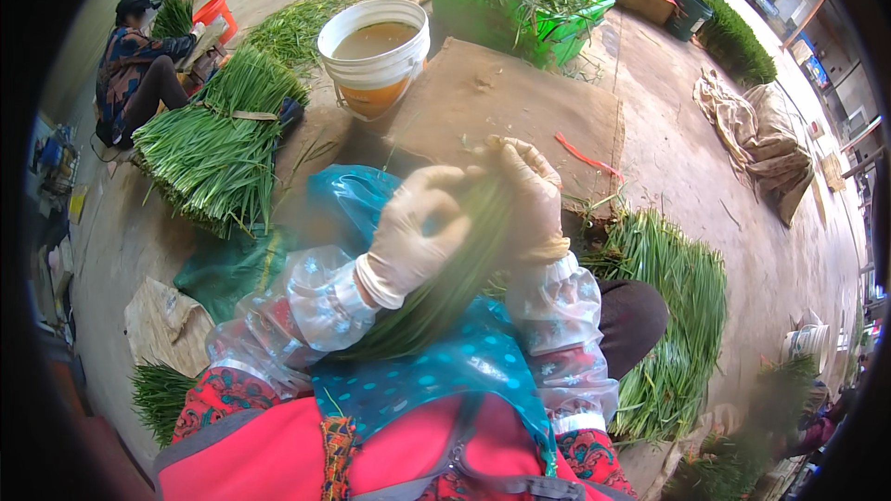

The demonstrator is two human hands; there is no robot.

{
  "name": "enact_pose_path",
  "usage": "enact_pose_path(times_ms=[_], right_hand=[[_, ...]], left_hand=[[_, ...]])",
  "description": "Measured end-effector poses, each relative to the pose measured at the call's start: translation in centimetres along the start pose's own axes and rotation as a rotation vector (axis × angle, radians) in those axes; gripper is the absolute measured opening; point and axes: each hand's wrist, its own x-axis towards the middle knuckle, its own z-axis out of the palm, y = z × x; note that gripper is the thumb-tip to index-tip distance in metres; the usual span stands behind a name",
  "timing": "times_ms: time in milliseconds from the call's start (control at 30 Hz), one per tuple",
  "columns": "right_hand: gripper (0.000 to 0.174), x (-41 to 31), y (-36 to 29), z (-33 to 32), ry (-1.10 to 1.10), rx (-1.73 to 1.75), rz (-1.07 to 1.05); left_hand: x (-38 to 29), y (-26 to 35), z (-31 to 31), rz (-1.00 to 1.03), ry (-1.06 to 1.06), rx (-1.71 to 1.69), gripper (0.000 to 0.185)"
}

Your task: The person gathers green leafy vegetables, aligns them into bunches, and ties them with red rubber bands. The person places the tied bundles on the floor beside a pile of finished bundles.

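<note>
A bundle of long green leafy stalks (452, 292), partly blurred, lies slanted over the blue dotted plastic apron (418, 386) on my lap. Its upper end is between my gloved hands. My right hand (529, 188) is closed round that end, with the fingers curled at the top. My left hand (421, 223) is beside the bundle, thumb and forefinger bent into a ring, the fingertips close to my right hand; whether it grips any stalks cannot be told. Just beyond my hands is a low board covered in brown cloth (515, 97), with a red strip (588, 156) on it.
A white bucket of murky water (376, 45) and a green plastic crate (518, 14) of loose leaves stand ahead. Stacked green stalks lie left (216, 146) and right (668, 327). A seated person (143, 62) works at the far left. Crumpled cloth (766, 132) lies at right.
</note>
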Motion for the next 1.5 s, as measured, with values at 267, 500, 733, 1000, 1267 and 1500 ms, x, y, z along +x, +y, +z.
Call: enact_pose_path(times_ms=[267, 500, 733, 1000, 1267, 1500], right_hand=[[0.022, -1.5, -0.7, 1.4, -0.085, -0.105, -0.154], [0.014, 0.4, -7.6, -0.7, 0.29, -0.146, -0.685], [0.014, 3.4, -8.4, -2.4, 0.256, -0.579, -1.015], [0.02, 0.9, -6.6, 2.0, -0.139, -0.996, -1.425], [0.039, -4.0, 0.2, 4.3, -0.694, -1.38, -1.573], [0.02, -6.3, 4.6, 3.0, -0.952, -0.972, -1.008]], left_hand=[[3.2, 1.6, 0.4, -0.33, -0.029, -0.388, 0.009], [4.4, 2.8, -1.9, -0.105, 0.095, -0.228, 0.019], [3.3, 4.0, -4.9, -0.361, -0.289, -0.762, 0.038], [1.4, 2.8, -1.4, -0.596, -0.581, -1.36, 0.077], [-0.5, -1.3, -0.8, -1.044, -0.676, -2.929, 0.017], [-3.4, -2.9, -2.5, -0.753, -0.461, -1.639, 0.085]])
